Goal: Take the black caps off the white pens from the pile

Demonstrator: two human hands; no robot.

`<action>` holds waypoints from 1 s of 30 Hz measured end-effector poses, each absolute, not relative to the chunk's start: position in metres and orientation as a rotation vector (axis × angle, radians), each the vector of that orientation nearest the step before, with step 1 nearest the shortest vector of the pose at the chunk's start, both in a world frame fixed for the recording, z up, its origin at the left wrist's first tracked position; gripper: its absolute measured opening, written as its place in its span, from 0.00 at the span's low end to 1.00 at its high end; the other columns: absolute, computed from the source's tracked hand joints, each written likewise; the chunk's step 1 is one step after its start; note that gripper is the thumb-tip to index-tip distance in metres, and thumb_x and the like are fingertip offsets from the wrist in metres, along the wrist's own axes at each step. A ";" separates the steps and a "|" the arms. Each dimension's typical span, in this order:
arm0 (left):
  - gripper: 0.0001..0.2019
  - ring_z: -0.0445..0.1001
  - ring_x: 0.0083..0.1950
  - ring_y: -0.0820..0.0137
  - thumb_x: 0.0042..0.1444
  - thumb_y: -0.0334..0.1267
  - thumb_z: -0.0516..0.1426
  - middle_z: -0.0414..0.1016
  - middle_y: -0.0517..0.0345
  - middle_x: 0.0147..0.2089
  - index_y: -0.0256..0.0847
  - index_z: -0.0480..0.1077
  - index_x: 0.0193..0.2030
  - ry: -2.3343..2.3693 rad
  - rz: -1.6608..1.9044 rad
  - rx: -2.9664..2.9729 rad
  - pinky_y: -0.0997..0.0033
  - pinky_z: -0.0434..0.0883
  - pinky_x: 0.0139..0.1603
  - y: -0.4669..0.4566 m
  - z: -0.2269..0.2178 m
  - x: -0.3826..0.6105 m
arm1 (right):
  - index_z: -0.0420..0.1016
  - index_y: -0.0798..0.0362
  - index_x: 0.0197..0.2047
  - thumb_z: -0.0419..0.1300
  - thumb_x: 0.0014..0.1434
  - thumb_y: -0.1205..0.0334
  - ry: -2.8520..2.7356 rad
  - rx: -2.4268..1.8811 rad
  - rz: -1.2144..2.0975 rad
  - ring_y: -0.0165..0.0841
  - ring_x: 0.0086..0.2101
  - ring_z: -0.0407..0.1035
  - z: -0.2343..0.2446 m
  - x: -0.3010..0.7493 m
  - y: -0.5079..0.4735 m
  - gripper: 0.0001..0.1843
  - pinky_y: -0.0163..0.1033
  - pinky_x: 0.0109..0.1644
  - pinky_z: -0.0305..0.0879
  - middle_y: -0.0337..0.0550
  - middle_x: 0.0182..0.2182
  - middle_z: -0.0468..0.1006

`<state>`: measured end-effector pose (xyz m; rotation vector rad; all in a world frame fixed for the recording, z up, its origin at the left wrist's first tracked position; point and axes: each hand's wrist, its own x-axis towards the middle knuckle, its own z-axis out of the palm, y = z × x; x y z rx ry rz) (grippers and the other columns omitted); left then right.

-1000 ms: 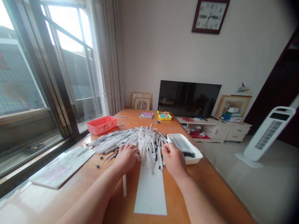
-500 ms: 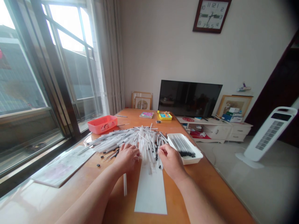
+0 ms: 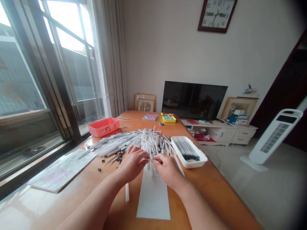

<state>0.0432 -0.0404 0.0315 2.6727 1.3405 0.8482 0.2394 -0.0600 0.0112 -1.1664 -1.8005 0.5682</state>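
My left hand [image 3: 133,161] and my right hand [image 3: 169,169] meet over the near edge of a loose pile of translucent pen barrels [image 3: 112,140]. Both are closed, fingertips pinching a small whitish pen barrel [image 3: 150,159] between them; most of it is hidden. Below them lies a long white paper strip [image 3: 153,201]. A single white tube [image 3: 127,192] rests on the table under my left forearm. Dark thin refills and small black caps [image 3: 99,169] are scattered left of my left hand. Another pale tube [image 3: 179,164] shows just beyond my right hand.
A white tray [image 3: 202,161] holds a row of clear pens with black ends, right of the pile. At the back left stands a red plastic box [image 3: 96,129]. A booklet [image 3: 57,172] lies on the left; a yellow box [image 3: 168,118] sits at the far end.
My right hand has moved left from beside the tray, and its fingertips now meet those of my left hand. My left hand has shifted slightly right.
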 end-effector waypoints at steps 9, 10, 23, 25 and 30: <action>0.07 0.70 0.45 0.60 0.60 0.39 0.52 0.77 0.54 0.42 0.44 0.70 0.39 1.787 0.941 2.429 0.61 0.65 0.47 -0.026 0.030 0.019 | 0.76 0.53 0.35 0.59 0.58 0.54 -1.345 -1.198 0.783 0.30 0.27 0.66 0.014 0.250 -0.050 0.11 0.34 0.30 0.61 0.39 0.26 0.76; 0.07 0.70 0.44 0.59 0.59 0.41 0.53 0.77 0.54 0.40 0.44 0.70 0.36 1.829 0.830 2.423 0.61 0.64 0.45 -0.026 0.028 0.018 | 0.75 0.53 0.35 0.58 0.58 0.54 -1.315 -1.186 0.800 0.30 0.27 0.67 0.014 0.251 -0.049 0.11 0.34 0.31 0.62 0.39 0.26 0.76; 0.07 0.67 0.49 0.52 0.52 0.38 0.53 0.73 0.46 0.46 0.41 0.72 0.29 2.041 0.388 2.486 0.53 0.62 0.47 -0.021 0.006 0.028 | 0.76 0.53 0.34 0.59 0.57 0.54 -1.248 -1.176 0.769 0.31 0.29 0.70 0.010 0.255 -0.047 0.11 0.35 0.35 0.66 0.40 0.27 0.79; 0.08 0.66 0.50 0.52 0.52 0.37 0.53 0.72 0.45 0.45 0.41 0.72 0.27 2.071 0.377 2.479 0.52 0.62 0.47 -0.022 0.007 0.028 | 0.76 0.52 0.34 0.59 0.58 0.53 -1.258 -1.180 0.764 0.31 0.29 0.70 0.010 0.255 -0.046 0.11 0.35 0.35 0.66 0.40 0.28 0.79; 0.08 0.65 0.51 0.50 0.53 0.34 0.51 0.73 0.43 0.43 0.39 0.71 0.28 2.177 0.371 2.425 0.50 0.61 0.47 -0.024 0.011 0.025 | 0.76 0.52 0.33 0.58 0.58 0.54 -1.266 -1.190 0.752 0.31 0.29 0.71 0.012 0.255 -0.047 0.11 0.35 0.35 0.66 0.39 0.27 0.79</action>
